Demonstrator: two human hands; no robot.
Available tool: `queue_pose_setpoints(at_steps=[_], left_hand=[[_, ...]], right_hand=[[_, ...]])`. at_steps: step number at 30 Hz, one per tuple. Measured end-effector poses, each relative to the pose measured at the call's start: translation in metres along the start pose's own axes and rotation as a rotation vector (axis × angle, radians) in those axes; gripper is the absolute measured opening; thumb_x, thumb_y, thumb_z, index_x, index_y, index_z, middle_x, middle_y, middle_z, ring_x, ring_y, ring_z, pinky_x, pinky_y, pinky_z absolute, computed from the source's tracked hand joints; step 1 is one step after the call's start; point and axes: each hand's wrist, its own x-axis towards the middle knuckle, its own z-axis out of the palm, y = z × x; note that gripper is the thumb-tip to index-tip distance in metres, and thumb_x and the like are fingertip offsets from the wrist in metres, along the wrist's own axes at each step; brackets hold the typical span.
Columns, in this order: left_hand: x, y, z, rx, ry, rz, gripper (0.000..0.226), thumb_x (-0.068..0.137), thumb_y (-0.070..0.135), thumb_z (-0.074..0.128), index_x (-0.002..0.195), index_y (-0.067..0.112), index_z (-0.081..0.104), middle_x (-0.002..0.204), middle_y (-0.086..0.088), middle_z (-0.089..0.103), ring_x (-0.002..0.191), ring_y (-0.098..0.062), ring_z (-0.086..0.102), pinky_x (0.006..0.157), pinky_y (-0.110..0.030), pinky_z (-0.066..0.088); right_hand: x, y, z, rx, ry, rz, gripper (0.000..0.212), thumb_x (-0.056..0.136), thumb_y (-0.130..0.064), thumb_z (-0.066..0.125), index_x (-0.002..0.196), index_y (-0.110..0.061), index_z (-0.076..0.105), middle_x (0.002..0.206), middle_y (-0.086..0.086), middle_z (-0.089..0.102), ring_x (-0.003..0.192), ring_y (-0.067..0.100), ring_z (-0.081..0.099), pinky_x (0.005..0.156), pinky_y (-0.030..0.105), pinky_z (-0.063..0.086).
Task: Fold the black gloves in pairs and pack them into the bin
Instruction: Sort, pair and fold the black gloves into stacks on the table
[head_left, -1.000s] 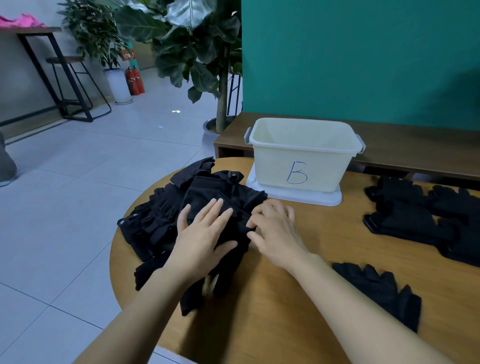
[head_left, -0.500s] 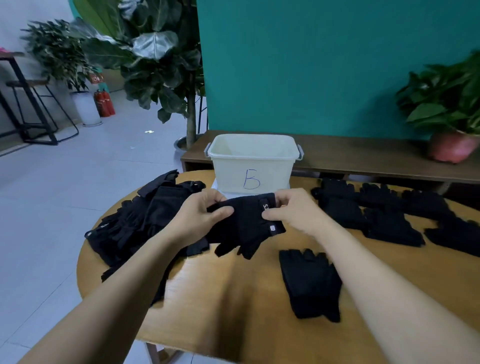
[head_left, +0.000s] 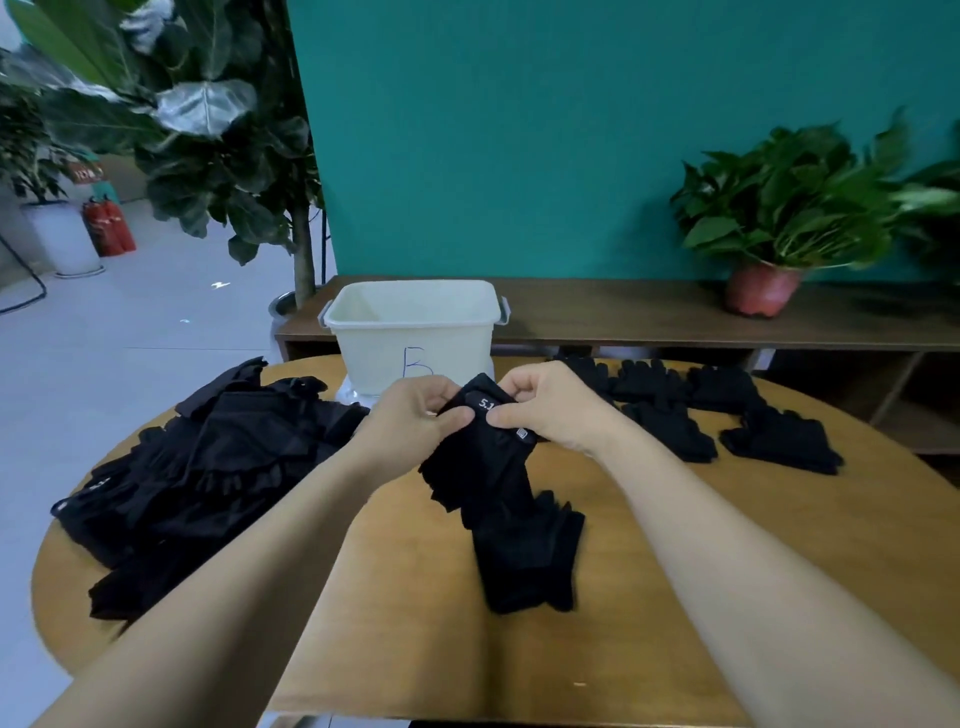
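Note:
Both hands hold one black glove (head_left: 480, 457) by its cuff above the round wooden table (head_left: 727, 571). My left hand (head_left: 415, 415) pinches the cuff's left side and my right hand (head_left: 550, 410) pinches its right side. The glove hangs fingers down. Under it a second black glove (head_left: 530, 561) lies flat on the table. A heap of black gloves (head_left: 208, 473) covers the table's left part. Several more black gloves (head_left: 727, 415) lie spread at the back right. The white bin (head_left: 415, 332), marked B, stands open behind my hands; its floor is not visible.
A low wooden bench (head_left: 649, 317) runs behind the table below a teal wall, with a potted plant (head_left: 763, 291) on it. A tall leafy plant (head_left: 301, 244) stands at the back left. Grey floor with fire extinguishers (head_left: 109, 228) lies to the left.
A glove came out of the left heap and now hangs from both hands in front of the bin. My hands have drawn closer together on its cuff. The view swung right.

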Motion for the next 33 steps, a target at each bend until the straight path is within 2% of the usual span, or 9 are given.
queue_pose_setpoints(at_steps=[2, 5, 10, 15, 18, 22, 25, 27, 33], left_hand=[[0.003, 0.0, 0.005, 0.007, 0.007, -0.015, 0.006, 0.088, 0.029, 0.068, 0.086, 0.024, 0.071, 0.091, 0.006, 0.076, 0.088, -0.015, 0.072, 0.082, -0.039, 0.055], [0.004, -0.003, 0.013, 0.012, 0.028, -0.011, 0.005, 0.093, 0.016, 0.067, 0.089, 0.016, 0.071, 0.086, 0.003, 0.076, 0.084, -0.016, 0.072, 0.078, -0.035, 0.055], [0.01, -0.011, 0.018, -0.014, 0.043, -0.035, 0.005, 0.092, 0.015, 0.069, 0.088, 0.018, 0.071, 0.088, 0.003, 0.077, 0.087, -0.017, 0.072, 0.083, -0.04, 0.056], [0.022, -0.014, 0.028, 0.035, 0.014, -0.029, 0.005, 0.088, 0.022, 0.072, 0.087, 0.026, 0.072, 0.088, 0.008, 0.076, 0.088, -0.015, 0.072, 0.089, -0.043, 0.057], [0.036, -0.015, 0.041, 0.055, -0.008, -0.034, 0.014, 0.073, 0.036, 0.072, 0.087, 0.037, 0.072, 0.09, 0.01, 0.076, 0.096, -0.017, 0.07, 0.094, -0.045, 0.054], [0.059, -0.012, 0.077, 0.101, -0.04, 0.007, 0.016, 0.08, 0.025, 0.079, 0.087, 0.039, 0.074, 0.089, 0.013, 0.075, 0.099, -0.009, 0.068, 0.1, -0.042, 0.051], [0.073, -0.004, 0.112, 0.15, 0.009, 0.103, 0.019, 0.082, 0.02, 0.08, 0.087, 0.037, 0.074, 0.084, 0.021, 0.071, 0.096, -0.001, 0.065, 0.103, -0.04, 0.046], [0.081, -0.001, 0.134, 0.18, 0.034, 0.191, 0.022, 0.081, 0.02, 0.08, 0.088, 0.039, 0.074, 0.08, 0.029, 0.067, 0.094, -0.002, 0.065, 0.107, -0.046, 0.04], [0.064, -0.02, 0.185, 0.398, -0.014, 0.342, 0.017, 0.084, 0.024, 0.078, 0.093, 0.038, 0.074, 0.091, 0.027, 0.066, 0.101, 0.005, 0.055, 0.117, -0.041, 0.012]], right_hand=[[-0.001, 0.004, -0.004, -0.013, 0.012, 0.001, 0.013, 0.083, -0.007, 0.074, 0.086, 0.003, 0.065, 0.072, 0.014, 0.062, 0.064, 0.019, 0.056, 0.066, 0.033, 0.048], [-0.004, 0.011, -0.009, -0.046, 0.016, 0.001, 0.007, 0.081, -0.008, 0.076, 0.084, -0.007, 0.069, 0.076, 0.015, 0.07, 0.064, 0.021, 0.062, 0.072, 0.037, 0.053], [-0.003, 0.026, -0.014, -0.127, 0.055, 0.019, 0.011, 0.074, -0.024, 0.079, 0.077, -0.017, 0.071, 0.088, 0.018, 0.071, 0.091, 0.04, 0.066, 0.088, 0.054, 0.053], [0.0, 0.037, -0.023, -0.19, 0.092, 0.02, 0.018, 0.063, -0.044, 0.071, 0.078, -0.033, 0.07, 0.081, 0.003, 0.073, 0.086, 0.028, 0.069, 0.088, 0.054, 0.054], [-0.001, 0.051, -0.038, -0.234, 0.132, 0.014, 0.013, 0.067, -0.043, 0.072, 0.079, -0.038, 0.07, 0.08, -0.006, 0.073, 0.087, 0.022, 0.068, 0.096, 0.056, 0.046], [-0.009, 0.076, -0.066, -0.277, 0.223, 0.02, 0.012, 0.077, -0.035, 0.075, 0.079, -0.046, 0.071, 0.081, -0.019, 0.072, 0.096, 0.014, 0.064, 0.104, 0.048, 0.039], [-0.017, 0.099, -0.089, -0.402, 0.374, -0.001, 0.018, 0.083, -0.034, 0.074, 0.076, -0.05, 0.07, 0.085, -0.023, 0.072, 0.107, 0.016, 0.059, 0.098, 0.035, 0.031], [-0.026, 0.108, -0.101, -0.498, 0.466, -0.042, 0.017, 0.084, -0.033, 0.074, 0.086, -0.05, 0.072, 0.091, -0.02, 0.071, 0.109, 0.016, 0.054, 0.094, 0.032, 0.027], [-0.073, 0.146, -0.101, -0.798, 0.49, -0.182, 0.018, 0.077, -0.023, 0.082, 0.091, -0.033, 0.078, 0.084, -0.017, 0.07, 0.096, 0.011, 0.06, 0.109, 0.043, 0.025]])
